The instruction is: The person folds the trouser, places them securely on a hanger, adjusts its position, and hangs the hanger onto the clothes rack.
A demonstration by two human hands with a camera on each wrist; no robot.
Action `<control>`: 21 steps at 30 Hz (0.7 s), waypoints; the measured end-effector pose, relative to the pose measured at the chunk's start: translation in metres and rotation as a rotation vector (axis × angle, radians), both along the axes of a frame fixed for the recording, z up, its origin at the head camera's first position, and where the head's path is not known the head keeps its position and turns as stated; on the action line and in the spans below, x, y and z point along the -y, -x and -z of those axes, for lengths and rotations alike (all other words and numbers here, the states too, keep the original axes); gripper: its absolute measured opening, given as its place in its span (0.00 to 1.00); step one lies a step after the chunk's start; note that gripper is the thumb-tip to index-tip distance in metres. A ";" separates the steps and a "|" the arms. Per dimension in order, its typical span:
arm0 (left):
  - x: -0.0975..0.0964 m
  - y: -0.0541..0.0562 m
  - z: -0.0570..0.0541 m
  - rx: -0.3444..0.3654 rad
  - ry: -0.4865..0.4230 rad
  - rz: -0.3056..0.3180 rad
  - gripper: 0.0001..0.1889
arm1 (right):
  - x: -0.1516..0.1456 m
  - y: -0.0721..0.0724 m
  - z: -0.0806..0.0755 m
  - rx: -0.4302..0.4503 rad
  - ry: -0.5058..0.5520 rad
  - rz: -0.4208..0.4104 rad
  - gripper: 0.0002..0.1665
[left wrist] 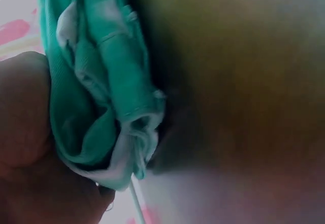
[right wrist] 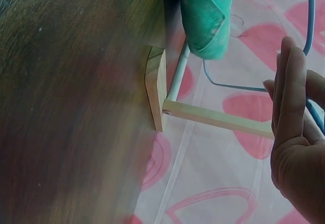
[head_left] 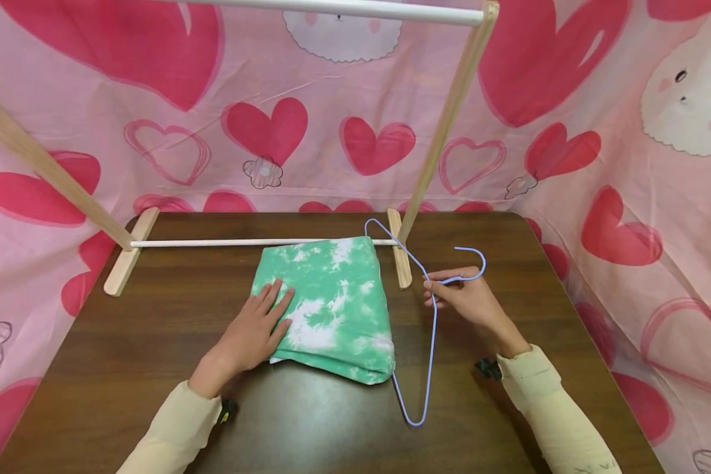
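Note:
A folded green-and-white tie-dye garment [head_left: 338,296] lies on the brown table, its folded layers showing along the edge in the left wrist view. My left hand [head_left: 253,332] rests on its left side, fingers spread and nearly straight. To the right, my right hand [head_left: 473,299] pinches a thin light-blue wire hanger [head_left: 432,349] near the base of its hook, between thumb and fingers. The hook points right, and the hanger's body stands beside the garment, with part of it hidden behind the cloth. In the right wrist view, the hand's [right wrist: 290,107] other fingers extend fairly straight.
Behind the garment stands a wooden rack with a right post [head_left: 447,125], a white top rod [head_left: 355,8] and a low white rod [head_left: 213,243]. Its feet rest on the table [head_left: 166,329]. A pink heart-patterned sheet [head_left: 332,85] hangs behind and at the sides.

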State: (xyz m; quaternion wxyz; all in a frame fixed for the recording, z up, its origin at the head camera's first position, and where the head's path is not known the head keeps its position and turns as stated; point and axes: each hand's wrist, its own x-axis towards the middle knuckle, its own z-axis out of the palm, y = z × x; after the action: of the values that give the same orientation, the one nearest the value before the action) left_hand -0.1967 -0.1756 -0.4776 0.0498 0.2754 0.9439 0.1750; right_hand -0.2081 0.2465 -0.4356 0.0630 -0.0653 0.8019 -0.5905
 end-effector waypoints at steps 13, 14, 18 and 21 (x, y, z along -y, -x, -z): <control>0.005 0.007 0.018 0.149 -0.060 0.036 0.35 | -0.001 -0.003 0.004 0.025 0.037 0.006 0.17; 0.007 0.009 0.015 0.172 -0.079 0.047 0.36 | -0.001 -0.003 0.004 0.029 0.041 0.006 0.18; 0.014 0.013 -0.001 0.282 -0.164 0.073 0.42 | -0.001 -0.003 0.005 0.041 0.048 -0.004 0.19; 0.017 0.013 -0.011 0.335 -0.192 0.076 0.47 | 0.000 -0.003 0.005 0.039 0.043 -0.017 0.20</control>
State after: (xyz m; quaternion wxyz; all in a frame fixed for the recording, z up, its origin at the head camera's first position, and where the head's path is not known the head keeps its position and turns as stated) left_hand -0.2099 -0.1925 -0.4662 0.1863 0.2813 0.8904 0.3055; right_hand -0.2047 0.2466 -0.4406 0.0819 -0.0618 0.7871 -0.6083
